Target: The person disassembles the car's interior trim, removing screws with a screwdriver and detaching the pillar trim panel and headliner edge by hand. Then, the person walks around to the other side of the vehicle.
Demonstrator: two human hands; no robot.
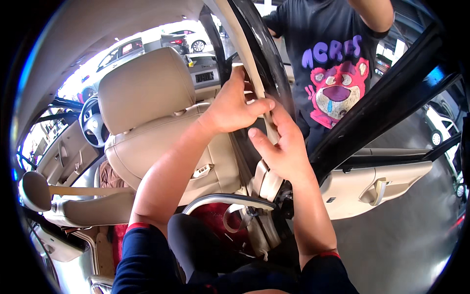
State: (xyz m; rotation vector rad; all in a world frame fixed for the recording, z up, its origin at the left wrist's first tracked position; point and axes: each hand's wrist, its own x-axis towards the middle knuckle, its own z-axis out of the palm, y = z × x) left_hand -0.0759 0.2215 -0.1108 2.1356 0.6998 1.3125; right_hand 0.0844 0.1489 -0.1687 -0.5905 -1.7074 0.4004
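A beige trim strip [252,73] runs down the car's door pillar in front of me. My left hand [232,105] reaches across to it, thumb pressed on the strip and fingers bent around its inner side, partly hidden. Just below, my right hand [286,147] holds the same strip from the outer side, its index finger along the edge and its thumb on the inner side. Both hands nearly touch. The black pillar edge [267,54] lies directly beyond the strip.
A beige front seat [147,93] stands ahead on the left. A curved grey-black strip [227,197] arches above the red floor mat [215,220]. To the right are an opened door [377,188] and its dark frame [387,98]. Another person [318,44] in a black printed shirt stands outside.
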